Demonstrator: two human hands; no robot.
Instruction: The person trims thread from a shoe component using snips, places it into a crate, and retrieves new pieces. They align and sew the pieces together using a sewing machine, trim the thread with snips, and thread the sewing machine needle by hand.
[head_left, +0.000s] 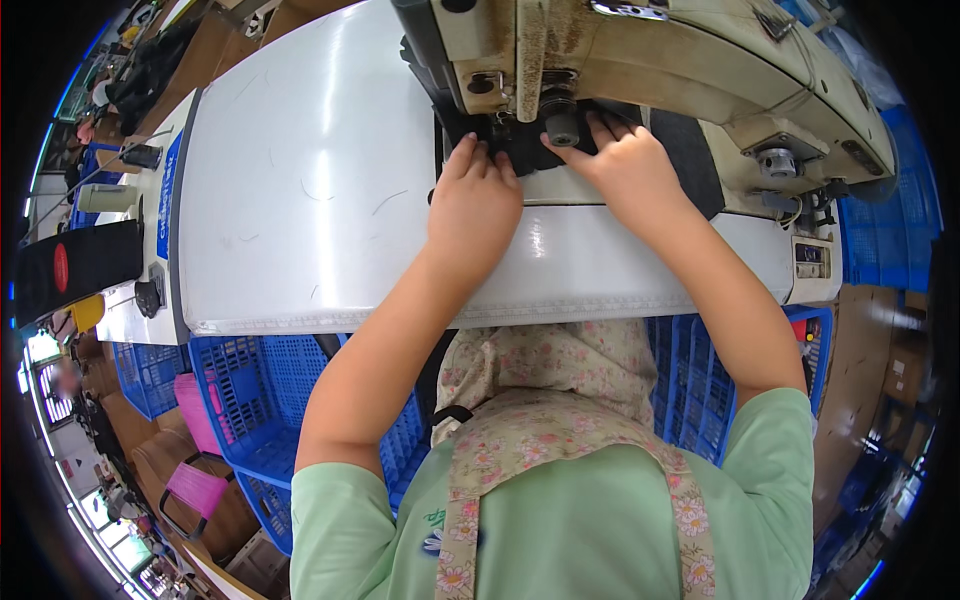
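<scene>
— Fabric (527, 155), black: where was it located?
— Beneath the sewing machine (690, 60), between the left hand (475, 207) and the right hand (632, 168). The left hand was half curled against it; whether anything was gripped could not be told. The right hand was spread, thumb apart, with nothing visibly grasped.
— Which faults were judged possible?
— Skew, if pressed unevenly; injury, if fingertips were advanced too far.

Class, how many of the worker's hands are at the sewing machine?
2: the left hand at the black fabric, the right hand beside the grey cylinder; both show clearly.
</scene>
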